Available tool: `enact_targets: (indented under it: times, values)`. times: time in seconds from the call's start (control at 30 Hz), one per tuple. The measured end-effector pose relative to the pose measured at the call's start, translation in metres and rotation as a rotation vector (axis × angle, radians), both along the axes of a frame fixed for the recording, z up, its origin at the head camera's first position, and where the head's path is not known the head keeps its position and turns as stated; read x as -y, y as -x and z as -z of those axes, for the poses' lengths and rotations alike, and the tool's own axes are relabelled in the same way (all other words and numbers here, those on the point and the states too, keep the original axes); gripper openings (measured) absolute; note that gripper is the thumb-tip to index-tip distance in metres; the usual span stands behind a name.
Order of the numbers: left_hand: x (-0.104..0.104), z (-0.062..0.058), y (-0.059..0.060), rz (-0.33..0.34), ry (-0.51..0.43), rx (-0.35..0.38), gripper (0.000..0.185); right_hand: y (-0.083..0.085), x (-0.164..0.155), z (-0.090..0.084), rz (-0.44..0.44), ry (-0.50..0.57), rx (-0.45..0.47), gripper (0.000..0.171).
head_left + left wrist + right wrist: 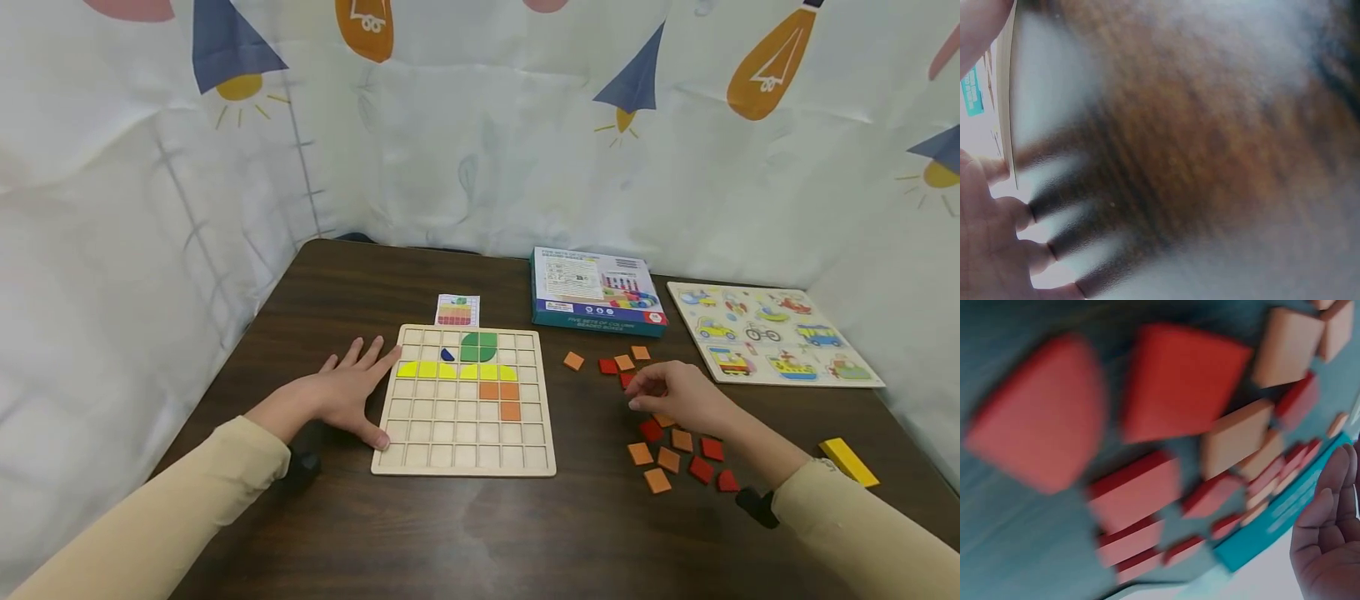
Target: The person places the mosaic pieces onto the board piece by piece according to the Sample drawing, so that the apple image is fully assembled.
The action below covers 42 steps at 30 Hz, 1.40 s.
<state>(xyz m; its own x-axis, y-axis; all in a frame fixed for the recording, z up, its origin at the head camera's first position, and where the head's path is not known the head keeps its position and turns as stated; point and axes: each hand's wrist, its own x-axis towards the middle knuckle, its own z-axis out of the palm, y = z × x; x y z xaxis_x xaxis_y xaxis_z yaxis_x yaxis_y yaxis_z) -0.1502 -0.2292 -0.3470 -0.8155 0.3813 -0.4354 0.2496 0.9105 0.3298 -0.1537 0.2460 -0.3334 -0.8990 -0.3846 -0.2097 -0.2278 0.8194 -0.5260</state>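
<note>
1. The bench (450,533) is dark wood and carries everything
2. The grid board (465,454) is flat and stiff, likely light; the left hand (341,400) rests open, fingers straight against its left edge
3. The loose tiles (678,454) lie right of the board: small, hard, probably slick, best pinched by their edges
4. The right hand (678,396) hovers among them, fingers curled; whether its grip holds a tile I cannot tell

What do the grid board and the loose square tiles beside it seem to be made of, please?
The grid board looks like pale unfinished wood, matt with faint grain. The square tiles seem wooden too: orange or red painted tops, and the right wrist view shows paler bare edges.
</note>
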Motion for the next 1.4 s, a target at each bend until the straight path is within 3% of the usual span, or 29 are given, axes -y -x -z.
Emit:
enact_targets:
  times: [0.27, 0.43, 1.03, 1.4]
  values:
    - [0.002, 0.001, 0.0, 0.001, -0.009, -0.003, 0.144, -0.006, -0.035, 0.01, 0.023, -0.07, 0.037, 0.014]
    - [0.001, 0.001, -0.001, 0.002, -0.011, -0.003, 0.143, -0.008, -0.043, 0.014, -0.025, -0.095, -0.026, 0.014]
    - [0.002, 0.001, -0.001, 0.002, -0.023, -0.001, 0.143, -0.011, -0.044, 0.016, -0.05, -0.093, -0.064, 0.014]
    - [0.003, 0.002, -0.001, 0.001, -0.03, 0.007, 0.142, 0.003, -0.023, -0.003, 0.011, -0.022, -0.042, 0.011]
